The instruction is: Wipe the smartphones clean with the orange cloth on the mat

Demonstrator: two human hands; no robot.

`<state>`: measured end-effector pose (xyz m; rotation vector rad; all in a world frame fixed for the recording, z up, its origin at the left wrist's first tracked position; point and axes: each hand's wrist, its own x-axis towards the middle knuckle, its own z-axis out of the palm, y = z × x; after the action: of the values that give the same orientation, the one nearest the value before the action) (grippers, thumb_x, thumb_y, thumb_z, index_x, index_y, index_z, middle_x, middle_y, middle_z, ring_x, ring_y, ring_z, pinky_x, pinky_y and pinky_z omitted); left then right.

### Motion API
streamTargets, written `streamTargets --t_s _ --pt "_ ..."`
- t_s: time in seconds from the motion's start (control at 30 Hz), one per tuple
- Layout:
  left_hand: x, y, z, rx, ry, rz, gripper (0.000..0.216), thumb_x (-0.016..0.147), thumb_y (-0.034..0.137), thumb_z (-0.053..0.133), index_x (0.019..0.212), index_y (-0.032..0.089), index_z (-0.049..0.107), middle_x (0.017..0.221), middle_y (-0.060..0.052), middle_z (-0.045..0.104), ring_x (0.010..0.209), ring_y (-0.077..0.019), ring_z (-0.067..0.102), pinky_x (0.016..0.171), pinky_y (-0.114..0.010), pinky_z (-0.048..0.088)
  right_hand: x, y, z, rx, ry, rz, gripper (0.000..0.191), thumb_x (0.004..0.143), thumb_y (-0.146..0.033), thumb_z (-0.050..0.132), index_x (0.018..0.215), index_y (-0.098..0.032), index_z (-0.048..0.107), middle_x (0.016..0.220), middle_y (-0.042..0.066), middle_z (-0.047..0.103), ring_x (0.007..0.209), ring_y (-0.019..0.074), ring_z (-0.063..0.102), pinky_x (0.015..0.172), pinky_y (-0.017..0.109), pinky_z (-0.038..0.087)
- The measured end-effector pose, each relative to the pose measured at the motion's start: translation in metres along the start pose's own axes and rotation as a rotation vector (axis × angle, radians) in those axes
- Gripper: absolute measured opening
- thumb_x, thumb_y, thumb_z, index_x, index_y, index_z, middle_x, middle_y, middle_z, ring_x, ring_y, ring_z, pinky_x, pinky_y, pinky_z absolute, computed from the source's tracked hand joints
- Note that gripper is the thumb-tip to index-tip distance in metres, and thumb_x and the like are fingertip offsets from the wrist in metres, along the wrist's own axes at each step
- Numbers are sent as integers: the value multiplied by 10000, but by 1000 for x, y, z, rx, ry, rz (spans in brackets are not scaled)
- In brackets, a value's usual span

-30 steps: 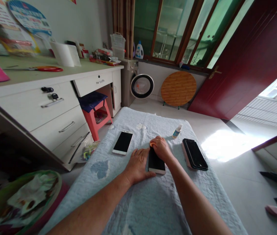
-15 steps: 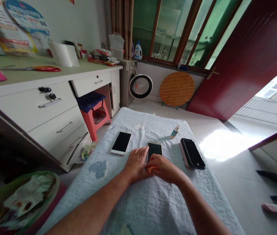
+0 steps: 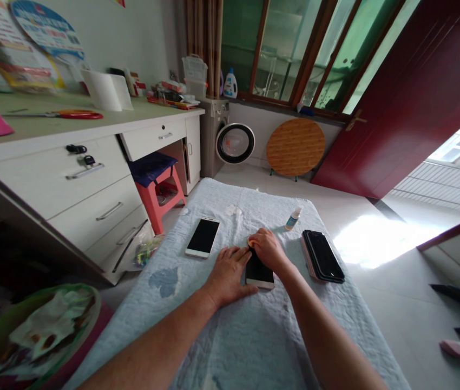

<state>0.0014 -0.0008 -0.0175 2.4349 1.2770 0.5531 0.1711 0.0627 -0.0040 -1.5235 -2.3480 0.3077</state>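
A smartphone [image 3: 260, 274] with a dark screen and a pale lower edge lies face up on the cloth-covered table. My left hand [image 3: 228, 277] rests flat along its left side, fingers stretched out and thumb by the bottom corner. My right hand [image 3: 269, 250] covers the phone's upper part, its fingers closed on a small orange cloth [image 3: 250, 241] pressed at the top left of the screen. Left of my hands lies a white smartphone [image 3: 203, 237]. To the right are a small spray bottle [image 3: 293, 219] and a black phone [image 3: 324, 256] stacked on something pinkish.
A pale blue quilted cover [image 3: 246, 346] drapes the table. On the left stand a white desk [image 3: 92, 189], a red stool [image 3: 161, 200] and a waste bin [image 3: 96, 317]. Behind are a washing machine with its door [image 3: 235, 143] open and a round wooden tabletop [image 3: 295, 147].
My right hand has slid the orange cloth from the phone's lower end up to its top, uncovering the lower screen. My left hand stays beside the phone, its fingers slightly more spread.
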Motion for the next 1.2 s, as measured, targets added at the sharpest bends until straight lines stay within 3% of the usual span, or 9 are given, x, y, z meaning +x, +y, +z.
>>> streamTargets --t_s 0.47,0.87,1.2 --pt "-1 4 2 -1 21 -45 777 688 634 665 1313 213 474 1386 -94 504 1283 -330 417 1105 -533 204 39 11 6 -180 -114 52 266 867 -123 435 916 -153 695 949 104 657 955 184 555 876 278 332" --pt "-2 4 3 6 10 -38 817 708 674 624 1351 203 444 1400 -107 482 1293 -331 397 1116 -523 178 25 46 -18 -285 -222 232 296 869 -202 430 947 -161 712 961 110 669 868 196 594 767 271 357" --pt "-1 3 4 22 -16 -42 782 714 617 648 1347 207 439 1430 -102 457 1311 -322 377 1119 -532 166 36 20 -4 -279 -211 163 308 907 -203 393 978 -150 688 1016 133 631 940 205 545 863 308 333"
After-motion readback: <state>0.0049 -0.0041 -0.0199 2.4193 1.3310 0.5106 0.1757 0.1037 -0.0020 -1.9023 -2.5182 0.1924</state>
